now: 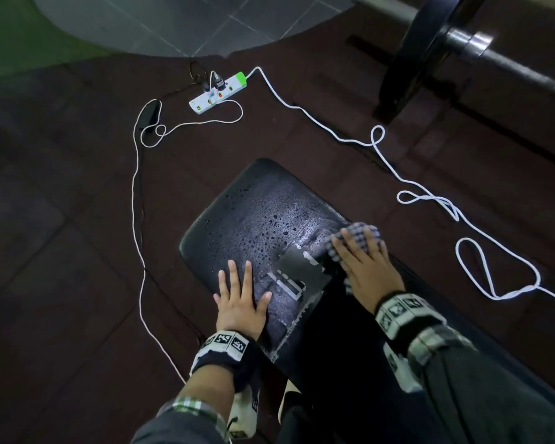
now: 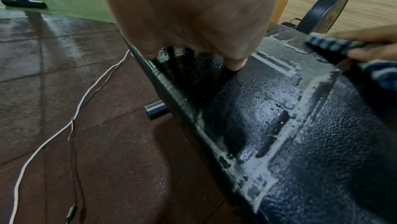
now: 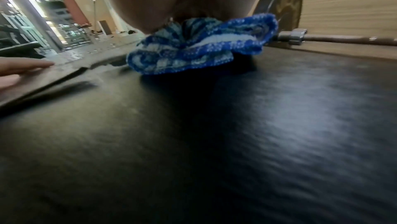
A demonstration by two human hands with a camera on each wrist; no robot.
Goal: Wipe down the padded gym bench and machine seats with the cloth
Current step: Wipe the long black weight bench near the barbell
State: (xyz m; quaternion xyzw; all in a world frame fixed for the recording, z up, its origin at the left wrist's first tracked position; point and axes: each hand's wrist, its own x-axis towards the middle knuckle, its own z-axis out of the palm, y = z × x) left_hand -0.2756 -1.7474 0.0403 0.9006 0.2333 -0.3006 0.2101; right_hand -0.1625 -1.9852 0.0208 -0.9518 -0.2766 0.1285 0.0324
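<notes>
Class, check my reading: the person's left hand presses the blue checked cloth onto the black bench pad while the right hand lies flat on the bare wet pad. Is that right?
Not quite: the hands are swapped. In the head view the right hand presses the blue checked cloth onto the black bench pad, while the left hand lies flat on the bare wet pad.

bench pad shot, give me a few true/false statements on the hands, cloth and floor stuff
1. The right hand presses a checked cloth flat on the bench pad. True.
2. The left hand grips the cloth. False: it rests open on the pad, apart from the cloth.
3. Water droplets sit on the pad's far end. True.
4. The power strip lies on the bench. False: it lies on the floor beyond the pad.
</notes>
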